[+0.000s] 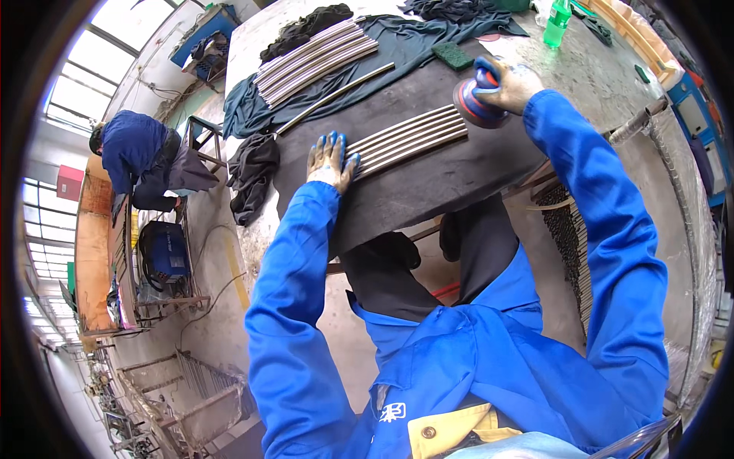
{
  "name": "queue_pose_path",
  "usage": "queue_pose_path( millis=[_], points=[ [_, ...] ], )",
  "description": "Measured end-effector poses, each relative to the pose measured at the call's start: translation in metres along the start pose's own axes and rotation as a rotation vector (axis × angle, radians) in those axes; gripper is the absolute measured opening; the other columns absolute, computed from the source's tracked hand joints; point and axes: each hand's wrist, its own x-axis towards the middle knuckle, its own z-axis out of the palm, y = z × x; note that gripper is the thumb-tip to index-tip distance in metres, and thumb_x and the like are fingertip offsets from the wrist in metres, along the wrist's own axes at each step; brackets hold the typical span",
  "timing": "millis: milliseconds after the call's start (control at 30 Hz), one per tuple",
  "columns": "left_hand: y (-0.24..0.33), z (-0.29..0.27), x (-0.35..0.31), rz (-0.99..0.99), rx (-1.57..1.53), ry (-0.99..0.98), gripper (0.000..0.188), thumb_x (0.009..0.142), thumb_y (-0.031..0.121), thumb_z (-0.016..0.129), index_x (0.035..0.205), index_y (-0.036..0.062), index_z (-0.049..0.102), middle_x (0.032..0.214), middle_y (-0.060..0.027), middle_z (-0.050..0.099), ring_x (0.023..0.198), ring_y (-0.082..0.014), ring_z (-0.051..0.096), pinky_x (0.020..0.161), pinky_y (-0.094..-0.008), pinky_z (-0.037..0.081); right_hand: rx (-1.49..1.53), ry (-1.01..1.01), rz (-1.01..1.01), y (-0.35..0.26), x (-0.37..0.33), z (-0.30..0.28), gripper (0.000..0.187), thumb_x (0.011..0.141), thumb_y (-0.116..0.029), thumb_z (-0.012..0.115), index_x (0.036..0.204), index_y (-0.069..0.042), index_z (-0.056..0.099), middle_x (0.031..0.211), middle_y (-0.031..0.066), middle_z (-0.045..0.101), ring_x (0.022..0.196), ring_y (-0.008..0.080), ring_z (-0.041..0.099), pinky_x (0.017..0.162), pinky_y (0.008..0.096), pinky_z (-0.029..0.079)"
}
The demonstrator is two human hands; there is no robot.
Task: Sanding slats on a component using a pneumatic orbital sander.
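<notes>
Several slim metal rods (409, 141), smooth and bright, lie side by side in a flat row on a matte black mat (428, 183) that covers the near part of the tabletop (589, 84). Their long axis slants across the view, from the left hand at the lower left up to the right hand's side, with a slight bow that may come from the lens. The left hand (329, 166), blue at its fingertips, is laid at the rods' left ends, its thumb standing apart from the other fingers. The right hand (520, 86) has its fingers clamped around a round-headed power tool (475, 111) in blue and red, its disc overlapping the rods' right ends; whether it presses on them I cannot tell. Just beyond the tool sits a coarse, dark green scouring pad (453, 56). Farther back, a second batch of rods (317, 61) rests on soft, wrinkled dark green cloth (417, 37), with a single rod (336, 98) apart from it, slanting the same general way.
</notes>
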Motion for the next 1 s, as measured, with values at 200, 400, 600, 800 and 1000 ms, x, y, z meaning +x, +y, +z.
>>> queue_pose_path(
  millis=[200, 400, 600, 800, 1000],
  points=[
    [0.013, 0.008, -0.003, -0.008, 0.101, -0.027, 0.07, 0.095, 0.057, 0.032, 0.149, 0.0108, 0.029, 0.156, -0.0104, 0.026, 0.145, -0.0298, 0.018, 0.118, -0.0427, 0.01, -0.045, -0.144, -0.197, -0.067, 0.022, 0.036, 0.066, 0.077, -0.046, 0.067, 0.133, -0.015, 0.049, 0.121, 0.0158, 0.061, 0.104, 0.0324, 0.063, 0.09, 0.0392, 0.051],
    [0.01, 0.004, 0.007, -0.054, 0.061, -0.052, 0.068, 0.095, 0.053, 0.033, 0.149, 0.011, 0.029, 0.156, -0.0115, 0.026, 0.146, -0.0302, 0.017, 0.119, -0.0429, 0.007, -0.049, -0.305, -0.243, -0.121, 0.043, 0.046, 0.065, 0.079, -0.045, 0.066, 0.134, -0.015, 0.049, 0.119, 0.0154, 0.063, 0.102, 0.0308, 0.065, 0.087, 0.0395, 0.053],
    [0.013, 0.002, 0.018, -0.062, 0.039, -0.076, 0.065, 0.096, 0.049, 0.032, 0.149, 0.0113, 0.028, 0.156, -0.0116, 0.026, 0.146, -0.03, 0.017, 0.119, -0.0427, 0.006, -0.108, -0.251, -0.25, -0.112, 0.05, 0.054, 0.063, 0.081, -0.045, 0.065, 0.134, -0.015, 0.049, 0.118, 0.0154, 0.064, 0.1, 0.0305, 0.066, 0.083, 0.04, 0.055],
    [0.003, 0.005, 0.007, 0.009, 0.061, -0.043, 0.065, 0.098, 0.051, 0.028, 0.149, 0.0112, 0.028, 0.156, -0.0111, 0.026, 0.145, -0.0316, 0.019, 0.118, -0.0435, 0.009, -0.038, -0.339, -0.201, -0.114, 0.037, 0.046, 0.063, 0.079, -0.046, 0.065, 0.133, -0.017, 0.049, 0.118, 0.0166, 0.061, 0.102, 0.0317, 0.064, 0.087, 0.0398, 0.052],
    [0.015, 0.0, -0.007, 0.01, 0.064, -0.059, 0.064, 0.098, 0.048, 0.03, 0.15, 0.011, 0.027, 0.156, -0.0116, 0.025, 0.145, -0.0307, 0.018, 0.119, -0.0432, 0.007, -0.081, -0.336, -0.233, -0.122, 0.032, 0.044, 0.063, 0.08, -0.046, 0.064, 0.133, -0.017, 0.048, 0.119, 0.0167, 0.061, 0.103, 0.0319, 0.064, 0.087, 0.0401, 0.052]
  ],
)
